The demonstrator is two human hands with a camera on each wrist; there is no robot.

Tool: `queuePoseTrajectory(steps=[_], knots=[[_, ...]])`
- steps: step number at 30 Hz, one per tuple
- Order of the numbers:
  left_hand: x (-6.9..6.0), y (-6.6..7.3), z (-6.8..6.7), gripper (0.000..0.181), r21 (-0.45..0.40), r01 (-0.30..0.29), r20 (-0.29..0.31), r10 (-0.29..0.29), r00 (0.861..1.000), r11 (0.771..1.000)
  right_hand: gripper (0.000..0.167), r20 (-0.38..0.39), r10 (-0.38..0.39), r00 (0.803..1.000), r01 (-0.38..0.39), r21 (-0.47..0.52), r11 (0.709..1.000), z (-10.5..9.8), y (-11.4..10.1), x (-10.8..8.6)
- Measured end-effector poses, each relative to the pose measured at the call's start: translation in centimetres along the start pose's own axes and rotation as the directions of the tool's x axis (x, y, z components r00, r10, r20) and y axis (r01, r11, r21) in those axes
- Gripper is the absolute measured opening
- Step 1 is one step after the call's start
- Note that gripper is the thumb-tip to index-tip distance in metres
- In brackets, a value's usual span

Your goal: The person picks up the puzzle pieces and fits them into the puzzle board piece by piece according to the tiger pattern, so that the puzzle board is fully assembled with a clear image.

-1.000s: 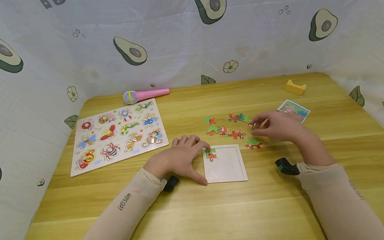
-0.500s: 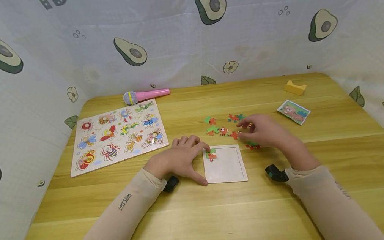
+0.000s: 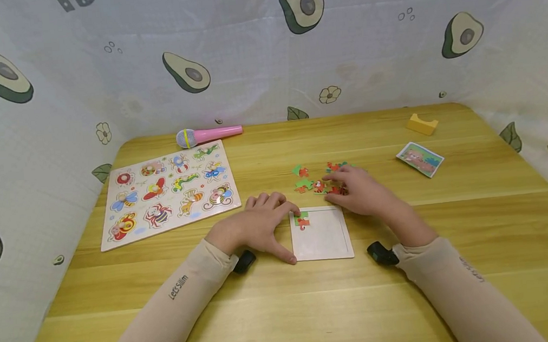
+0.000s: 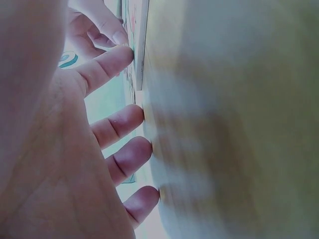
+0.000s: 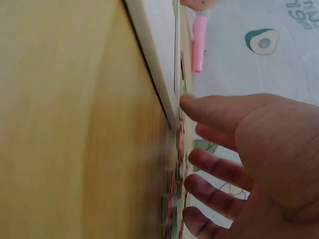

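A square pale puzzle board (image 3: 324, 240) lies flat on the table, with a green and red jigsaw piece (image 3: 302, 220) in its upper left corner. My left hand (image 3: 254, 228) rests at the board's left side, index fingertip by that piece and thumb near the lower left corner. Its fingers are spread, and in the left wrist view a fingertip meets the board's edge (image 4: 141, 55). Over the loose jigsaw pieces (image 3: 303, 183) behind the board hovers my right hand (image 3: 364, 191), its fingers parted and partly covering them. Nothing shows between its fingers in the right wrist view.
An insect peg puzzle (image 3: 168, 196) lies at the left, with a pink toy microphone (image 3: 212, 135) behind it. To the right are a small picture card (image 3: 420, 159) and a yellow block (image 3: 422, 125). A patterned cloth (image 3: 244, 48) hangs behind the table.
My right hand has moved left, from beside the picture card to over the loose pieces near the board's upper right corner. My left hand has stayed in place.
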State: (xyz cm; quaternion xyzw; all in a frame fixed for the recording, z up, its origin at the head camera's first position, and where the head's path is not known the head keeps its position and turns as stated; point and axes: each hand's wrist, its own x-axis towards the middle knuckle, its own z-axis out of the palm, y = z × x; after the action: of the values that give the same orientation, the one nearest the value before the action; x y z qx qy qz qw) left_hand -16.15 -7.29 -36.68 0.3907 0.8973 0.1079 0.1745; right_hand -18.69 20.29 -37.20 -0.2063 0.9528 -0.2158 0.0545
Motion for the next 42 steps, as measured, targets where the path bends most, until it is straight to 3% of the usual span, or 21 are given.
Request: queuePoseTrajectory(steps=[12, 19, 28, 42], knots=[[0.01, 0.01, -0.02, 0.089, 0.002, -0.001, -0.004, 0.001, 1.000, 1.000, 0.045, 0.013, 0.055, 0.998, -0.054, -0.085, 0.995, 0.64, -0.30, 0.05], [0.05, -0.12, 0.14, 0.089, -0.005, -0.002, -0.006, 0.002, 1.000, 1.000, 0.038, 0.008, 0.097, 0.995, -0.096, -0.054, 0.994, 0.73, -0.51, 0.09], [0.07, -0.09, 0.10, 0.090, -0.005, -0.001, -0.006, 0.001, 1.000, 1.000, 0.044, 0.018, 0.098, 0.995, -0.096, -0.080, 0.992, 0.74, -0.48, 0.08], [0.03, -0.10, 0.08, 0.089, -0.011, -0.008, -0.011, 0.008, 1.000, 1.000, 0.045, -0.016, 0.116, 0.993, -0.116, -0.025, 0.993, 0.22, -0.56, 0.03]])
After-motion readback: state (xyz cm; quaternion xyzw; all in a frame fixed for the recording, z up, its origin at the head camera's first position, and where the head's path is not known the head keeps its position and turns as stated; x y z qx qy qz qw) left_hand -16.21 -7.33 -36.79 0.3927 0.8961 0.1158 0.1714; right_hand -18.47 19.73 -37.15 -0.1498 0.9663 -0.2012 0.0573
